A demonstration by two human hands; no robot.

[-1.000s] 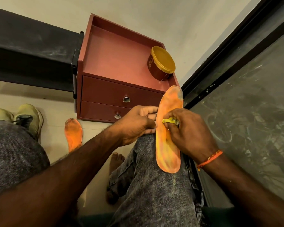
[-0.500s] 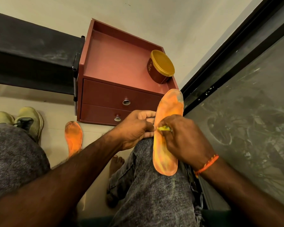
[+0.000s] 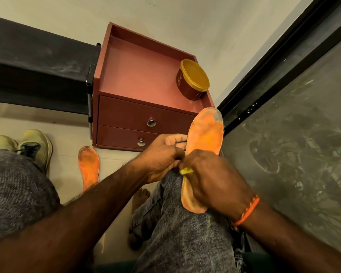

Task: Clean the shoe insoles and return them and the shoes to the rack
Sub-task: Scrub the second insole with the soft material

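Cleaning looks midway: the right hand pinches a yellow cloth against the orange insole, left hand fingers gripping its edge (second insole and shoes on the floor, unracked).

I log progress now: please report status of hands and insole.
Left hand grips orange foam insole on knee. Right hand rubs it with small yellow scrubber. Nothing blocking.

Your insole: matt, scuffed orange foam (worn pale at the toe) | drawer unit: smooth reddish laminate, shiny metal knobs | tub: glossy plastic | your jeans: mottled grey denim
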